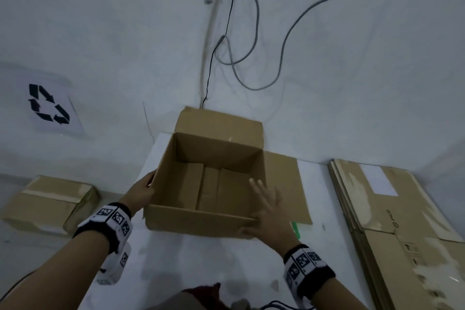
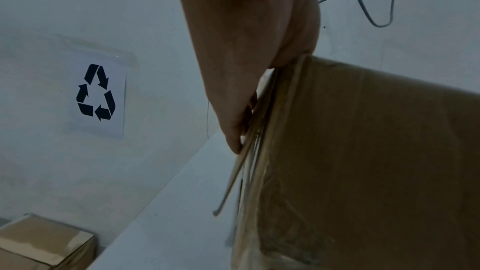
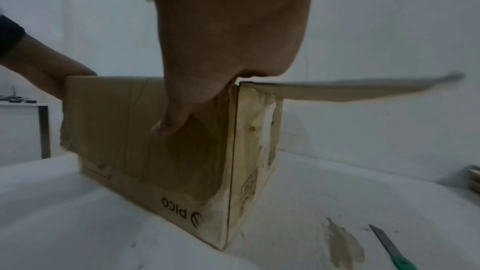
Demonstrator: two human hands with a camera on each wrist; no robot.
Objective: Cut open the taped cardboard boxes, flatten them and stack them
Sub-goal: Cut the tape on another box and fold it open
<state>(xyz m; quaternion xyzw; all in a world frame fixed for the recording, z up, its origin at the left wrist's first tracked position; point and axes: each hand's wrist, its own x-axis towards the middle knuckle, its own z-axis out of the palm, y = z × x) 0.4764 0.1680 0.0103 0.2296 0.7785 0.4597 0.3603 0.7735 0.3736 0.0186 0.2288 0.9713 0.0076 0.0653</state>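
Nearest the head camera, the two forearms with marker-patterned wristbands (image 1: 114, 219) reach out over the white table (image 1: 191, 259). Far left, a taped box (image 1: 47, 202) sits low beside the table, still sealed, below a recycling sign (image 1: 49, 104) on the wall. The left hand (image 1: 141, 192) is against the left wall of the open box (image 1: 208, 184); the wrist view shows the thumb pressed at the top edge and the fingers (image 2: 236, 130) lying straight down the outer side against the folded-down flap, flat rather than curled, so it presses more than grips. The open box stands upright mid-table with its top open, far flap up against the wall, right flap sticking out level, near flap folded down the front, bottom flaps closed inside. The right hand (image 1: 269, 211) sits over the near right corner: fingers spread straight over the opening, thumb (image 3: 171, 122) down on the outer front face above the PICO print, the corner edge tucked in the web of the hand; relaxed, not clenched. Just right of that hand, a green-handled knife (image 3: 389, 249) lies on the table, untouched, partly hidden under the level flap in the head view. Far right, a stack of flattened boxes (image 1: 392, 221) lies flat on the table, well apart from the hands. Cables (image 1: 251, 33) hang down the wall behind.
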